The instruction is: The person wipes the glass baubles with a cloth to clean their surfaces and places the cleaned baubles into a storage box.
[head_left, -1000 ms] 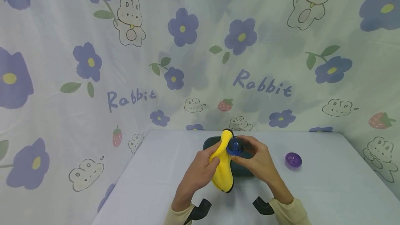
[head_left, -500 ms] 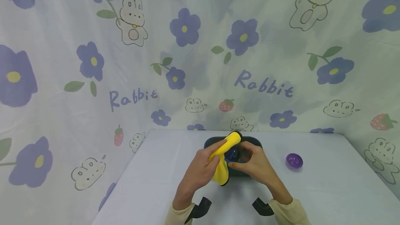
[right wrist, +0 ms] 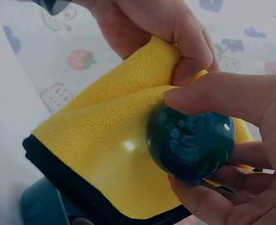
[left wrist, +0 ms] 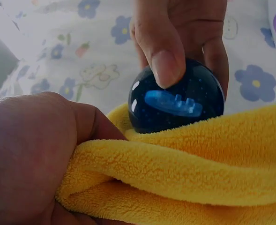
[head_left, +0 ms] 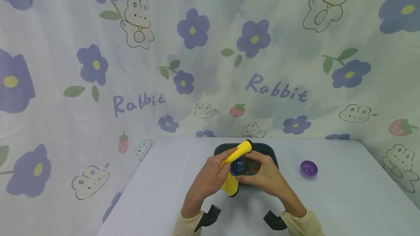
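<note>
My right hand (head_left: 267, 174) holds a dark blue glass ball (head_left: 240, 166) between thumb and fingers. Inside the ball, the left wrist view shows a pale blue ship-like figure (left wrist: 173, 103). A folded yellow plush cloth (head_left: 242, 149) with black edging is gripped by my left hand (head_left: 210, 177), thumb on top. In the left wrist view the ball sits against a fold of this cloth, which hides its underside. From the right wrist, the cloth (right wrist: 114, 140) spreads behind the ball, its black-edged corner hanging down. Both hands are over a dark green bin (head_left: 271, 154).
To the right on the white tabletop (head_left: 344, 192) lies a small round purple dish (head_left: 308, 169). A reddish thing (head_left: 253, 170) shows inside the bin between my right fingers. A curtain (head_left: 216, 65) printed with flowers and rabbits hangs behind the table.
The ball and right hand have moved left and slightly down, closer against the cloth. The cloth's upper end has tipped over to the right, and its lower end has drawn up and left.
</note>
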A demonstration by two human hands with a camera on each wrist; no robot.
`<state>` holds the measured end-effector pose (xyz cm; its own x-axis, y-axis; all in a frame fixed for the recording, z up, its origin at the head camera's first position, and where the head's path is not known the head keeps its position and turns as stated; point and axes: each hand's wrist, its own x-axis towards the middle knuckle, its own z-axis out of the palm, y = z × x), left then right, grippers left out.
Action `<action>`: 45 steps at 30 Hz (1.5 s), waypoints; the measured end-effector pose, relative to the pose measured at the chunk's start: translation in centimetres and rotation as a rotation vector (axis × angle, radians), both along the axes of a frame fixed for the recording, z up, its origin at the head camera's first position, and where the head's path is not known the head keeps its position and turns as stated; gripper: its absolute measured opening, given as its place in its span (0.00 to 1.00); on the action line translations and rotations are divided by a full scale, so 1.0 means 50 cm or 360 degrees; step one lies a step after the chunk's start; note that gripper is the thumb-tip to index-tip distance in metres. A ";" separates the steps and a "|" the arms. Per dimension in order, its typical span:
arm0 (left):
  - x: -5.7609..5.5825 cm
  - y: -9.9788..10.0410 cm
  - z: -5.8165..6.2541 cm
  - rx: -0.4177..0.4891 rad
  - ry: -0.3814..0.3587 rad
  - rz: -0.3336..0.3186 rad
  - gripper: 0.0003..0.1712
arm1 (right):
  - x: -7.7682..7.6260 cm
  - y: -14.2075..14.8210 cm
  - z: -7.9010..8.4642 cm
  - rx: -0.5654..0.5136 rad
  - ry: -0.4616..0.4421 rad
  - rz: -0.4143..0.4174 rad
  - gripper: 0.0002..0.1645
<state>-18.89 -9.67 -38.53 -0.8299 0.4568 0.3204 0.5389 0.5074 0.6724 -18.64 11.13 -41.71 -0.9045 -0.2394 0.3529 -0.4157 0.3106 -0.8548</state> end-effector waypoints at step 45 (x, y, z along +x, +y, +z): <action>0.003 -0.016 0.003 0.0017 -0.0116 -0.0033 0.35 | -0.012 0.021 -0.007 -0.0224 0.0177 -0.0136 0.35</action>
